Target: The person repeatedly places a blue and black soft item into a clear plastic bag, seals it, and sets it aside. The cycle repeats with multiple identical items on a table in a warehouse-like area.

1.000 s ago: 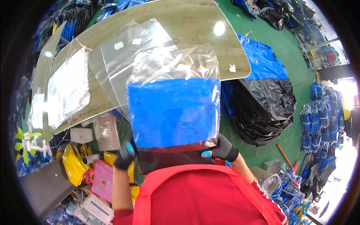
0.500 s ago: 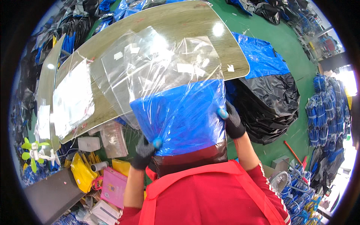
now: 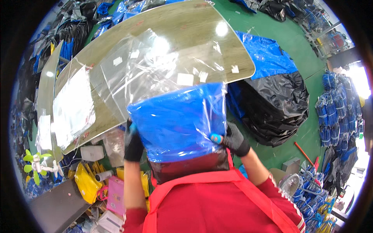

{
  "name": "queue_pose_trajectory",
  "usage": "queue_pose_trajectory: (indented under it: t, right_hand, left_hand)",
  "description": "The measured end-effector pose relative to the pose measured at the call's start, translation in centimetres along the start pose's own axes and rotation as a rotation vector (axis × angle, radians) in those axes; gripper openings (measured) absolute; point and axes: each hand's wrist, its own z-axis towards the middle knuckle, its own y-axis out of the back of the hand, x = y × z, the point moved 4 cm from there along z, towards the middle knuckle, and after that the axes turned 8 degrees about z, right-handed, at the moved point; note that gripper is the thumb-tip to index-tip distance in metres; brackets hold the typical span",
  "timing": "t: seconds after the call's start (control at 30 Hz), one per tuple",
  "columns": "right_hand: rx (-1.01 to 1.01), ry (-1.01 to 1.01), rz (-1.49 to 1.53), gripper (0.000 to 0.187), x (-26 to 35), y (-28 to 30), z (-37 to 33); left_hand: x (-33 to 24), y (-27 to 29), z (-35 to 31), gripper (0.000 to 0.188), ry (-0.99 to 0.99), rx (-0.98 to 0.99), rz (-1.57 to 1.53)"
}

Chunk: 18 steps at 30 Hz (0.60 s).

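In front of my chest is a folded blue bundle (image 3: 180, 120) with a dark lower edge, inside a clear plastic bag. The bag's loose far end stretches over the table. My right hand (image 3: 234, 140), in a dark knitted glove with blue on the thumb, grips the bundle's right side, its thumb on the front. At the left side my left hand (image 3: 134, 144), gloved alike, is closed on the bundle's edge, its fingers partly hidden. Clear plastic sheets (image 3: 112, 83) lie on the wood-grain table (image 3: 190, 23) beyond, with small white paper slips.
A stack of white-looking plastic bags (image 3: 74, 101) lies at the table's left. A large blue and black pile (image 3: 272, 105) sits right of the table on the green floor. Tied blue bundles (image 3: 332, 112) stand far right. A small green fan (image 3: 35, 165) and yellow bags (image 3: 85, 180) are at lower left.
My left hand has moved up along the bundle's left side. My right hand has slid down and inward on the right side. The bundle has shifted slightly left.
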Motion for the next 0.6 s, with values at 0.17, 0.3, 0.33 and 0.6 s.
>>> queue_pose_trajectory:
  t: [0.17, 0.3, 0.33, 0.6]
  right_hand:
    - [-0.083, -0.001, 0.188, 0.058, 0.3, 0.2, 1.6]
    - [-0.069, 0.116, -0.124, 0.067, 0.3, -0.6, 1.1]
    - [-0.055, 0.1, -0.164, 0.065, 0.2, -1.0, 0.9]
    - [0.028, -0.049, -0.166, 0.072, 0.6, -2.2, 1.4]
  left_hand:
    - [0.5, -0.9, 0.2, 0.052, 0.039, 0.156, -0.148]
    - [1.6, -0.2, -0.9, 0.064, 0.141, -0.019, -0.294]
    - [1.9, 0.0, -0.9, 0.068, 0.232, -0.014, -0.2]
    - [-1.2, 0.0, 0.6, 0.061, 0.282, 0.124, -0.351]
